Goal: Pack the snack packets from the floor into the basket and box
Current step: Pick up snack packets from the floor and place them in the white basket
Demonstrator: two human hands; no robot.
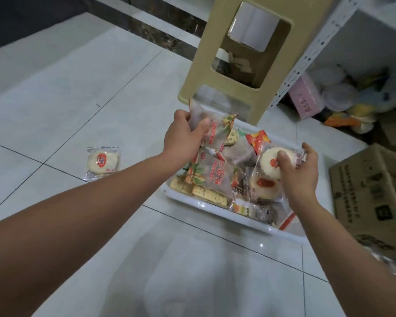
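A white plastic basket point(217, 210) sits on the tiled floor, filled with several snack packets. My left hand point(184, 136) grips a translucent packet with red lettering point(217, 131) above the basket's far left part. Over the right side of the basket, my right hand point(298, 172) holds a clear packet with a round pale cake point(269, 162). One more round-cake packet point(102, 162) lies on the floor to the left of the basket. A brown cardboard box point(373, 193) stands at the right edge.
A beige plastic stool point(233, 65) stands just behind the basket. A white metal shelf point(311, 51) at the right holds a pink pack, tubs and soft toys on its bottom level. Open tile floor stretches to the left and front.
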